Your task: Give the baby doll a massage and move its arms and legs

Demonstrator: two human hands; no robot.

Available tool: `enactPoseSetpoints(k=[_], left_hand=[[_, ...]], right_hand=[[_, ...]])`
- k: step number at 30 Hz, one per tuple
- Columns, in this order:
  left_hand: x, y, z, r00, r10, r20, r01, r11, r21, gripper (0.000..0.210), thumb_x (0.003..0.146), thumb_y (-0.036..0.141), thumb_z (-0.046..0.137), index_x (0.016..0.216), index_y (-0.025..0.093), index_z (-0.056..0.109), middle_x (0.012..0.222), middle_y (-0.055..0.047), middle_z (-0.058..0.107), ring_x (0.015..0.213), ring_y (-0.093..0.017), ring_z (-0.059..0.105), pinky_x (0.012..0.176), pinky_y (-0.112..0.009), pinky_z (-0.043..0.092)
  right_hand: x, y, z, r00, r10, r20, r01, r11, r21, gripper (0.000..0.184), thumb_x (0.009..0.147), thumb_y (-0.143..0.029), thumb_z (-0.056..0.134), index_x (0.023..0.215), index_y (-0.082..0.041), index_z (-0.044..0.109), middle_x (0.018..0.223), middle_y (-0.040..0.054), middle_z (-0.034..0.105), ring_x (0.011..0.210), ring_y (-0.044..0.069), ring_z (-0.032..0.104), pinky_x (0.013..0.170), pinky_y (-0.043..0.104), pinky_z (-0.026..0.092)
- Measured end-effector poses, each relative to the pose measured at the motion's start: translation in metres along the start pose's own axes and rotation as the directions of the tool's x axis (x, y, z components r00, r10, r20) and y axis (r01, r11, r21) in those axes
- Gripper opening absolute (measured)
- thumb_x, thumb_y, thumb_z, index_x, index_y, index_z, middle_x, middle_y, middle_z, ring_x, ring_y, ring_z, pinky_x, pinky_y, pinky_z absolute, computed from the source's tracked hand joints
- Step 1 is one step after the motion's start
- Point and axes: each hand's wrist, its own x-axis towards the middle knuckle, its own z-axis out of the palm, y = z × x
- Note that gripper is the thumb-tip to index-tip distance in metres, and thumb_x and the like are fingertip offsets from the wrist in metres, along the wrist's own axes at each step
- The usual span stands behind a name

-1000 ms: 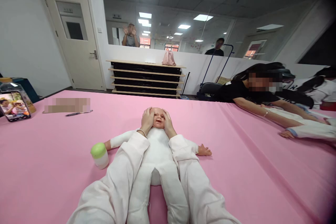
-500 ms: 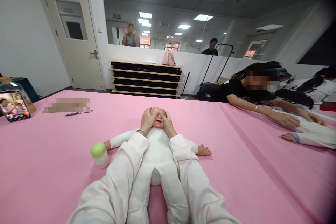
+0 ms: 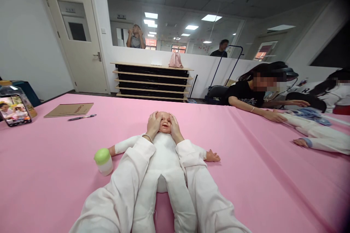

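Note:
A baby doll [image 3: 164, 154] with a white cloth body lies on its back, its head away from me and its arms spread. My left hand [image 3: 153, 124], a beaded bracelet at the wrist, cups one side of the doll's head. Against the other side rests my right hand [image 3: 175, 127]. Both thumbs lie near the temples, and the doll's eyes, nose and mouth show between my hands. Some of my fingertips are hidden around the head. By the doll's hand on the left stands a small jar with a green lid [image 3: 103, 161].
A pink cloth [image 3: 246, 185] covers the table. At the left are a brown notebook [image 3: 69, 109], a pen [image 3: 82, 117], a propped phone [image 3: 15, 111] and a bottle [image 3: 26, 98]. A co-worker [image 3: 243, 93] handles another doll [image 3: 325, 134] at the right.
My thumbs have slid outward from the middle of the doll's face to its sides, uncovering the eyes. The co-worker's hand has lifted off the other doll, where blue cloth now shows.

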Motion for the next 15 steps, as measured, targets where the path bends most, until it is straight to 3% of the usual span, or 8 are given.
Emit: enactPoseSetpoints(k=[9,15], left_hand=[[-0.0015,0.0019,0.0006,1.0,0.011,-0.01,-0.011,0.999,0.039,0.047,0.075,0.04,0.053,0.116,0.017,0.048,0.125,-0.01,0.048,0.117,-0.022,0.042,0.098,-0.032,0.033],[-0.0011,0.0003,0.0014,1.0,0.018,-0.016,-0.017,0.999,0.041,0.05,0.072,0.042,0.056,0.115,0.019,0.048,0.124,-0.009,0.048,0.117,-0.022,0.042,0.097,-0.031,0.034]], right_hand=[[-0.0012,-0.0016,0.0,1.0,0.008,0.028,-0.008,1.0,0.002,0.054,0.062,-0.052,0.061,0.103,-0.018,0.053,0.12,0.0095,0.052,0.113,0.021,0.045,0.099,0.036,0.034],[-0.0031,-0.0065,0.0005,1.0,0.014,0.019,-0.013,0.999,-0.038,0.054,0.058,-0.048,0.066,0.102,-0.019,0.054,0.12,0.0085,0.052,0.114,0.022,0.045,0.1,0.036,0.033]])
